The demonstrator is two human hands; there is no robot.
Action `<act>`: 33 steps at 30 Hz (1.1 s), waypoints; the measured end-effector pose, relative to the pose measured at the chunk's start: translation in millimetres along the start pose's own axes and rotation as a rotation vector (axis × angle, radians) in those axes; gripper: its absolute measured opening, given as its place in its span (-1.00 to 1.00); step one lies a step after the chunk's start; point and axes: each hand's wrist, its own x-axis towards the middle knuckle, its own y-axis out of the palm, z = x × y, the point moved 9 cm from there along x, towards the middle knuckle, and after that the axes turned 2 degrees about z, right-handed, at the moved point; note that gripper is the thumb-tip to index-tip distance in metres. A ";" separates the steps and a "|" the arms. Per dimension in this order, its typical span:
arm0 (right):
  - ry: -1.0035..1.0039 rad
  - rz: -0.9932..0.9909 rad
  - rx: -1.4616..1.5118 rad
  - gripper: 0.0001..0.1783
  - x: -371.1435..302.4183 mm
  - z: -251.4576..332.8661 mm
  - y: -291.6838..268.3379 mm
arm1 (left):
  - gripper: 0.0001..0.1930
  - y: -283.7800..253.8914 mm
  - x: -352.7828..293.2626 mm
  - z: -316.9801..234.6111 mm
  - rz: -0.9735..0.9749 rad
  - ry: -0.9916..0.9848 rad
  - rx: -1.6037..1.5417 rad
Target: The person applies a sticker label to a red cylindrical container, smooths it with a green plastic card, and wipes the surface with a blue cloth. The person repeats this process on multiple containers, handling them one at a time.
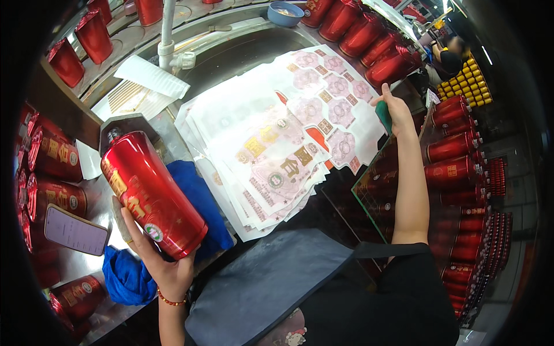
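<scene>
A glossy red bottle [151, 193] with gold and white decals lies tilted in my left hand [167, 266]. The fingers of that hand support the bottle's lower side and base, and a greyish cover sits on one finger. Toward the upper left, the bottle's neck lies over a dark angular holder [136, 122]. Out to the far right, my right hand [396, 111] is closed around a flat green piece [382, 117], partly hidden by the fingers. It is just below a red bottle [393, 64] and beside the stack of printed decal sheets [265, 138].
A metal basin [242, 55] lies behind the sheets, near a pipe tap [167, 51] and a blue bowl [285, 14]. Blue cloths [128, 277] and a phone [76, 229] lie at left. Many red bottles [453, 170] line both sides. Someone works at far right.
</scene>
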 end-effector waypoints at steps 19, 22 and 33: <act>-0.219 -0.010 -1.023 -0.34 144.5 7.7 6.8 | 0.23 1.2 -3.3 9.7 -0.043 -0.034 -0.072; -0.105 0.009 -1.141 -0.44 148.5 18.1 9.8 | 0.24 1.1 -3.4 8.9 -0.052 -0.033 -0.070; -0.469 0.145 -1.303 -0.31 172.4 28.0 17.0 | 0.25 -2.4 2.0 4.9 -0.009 0.045 -0.007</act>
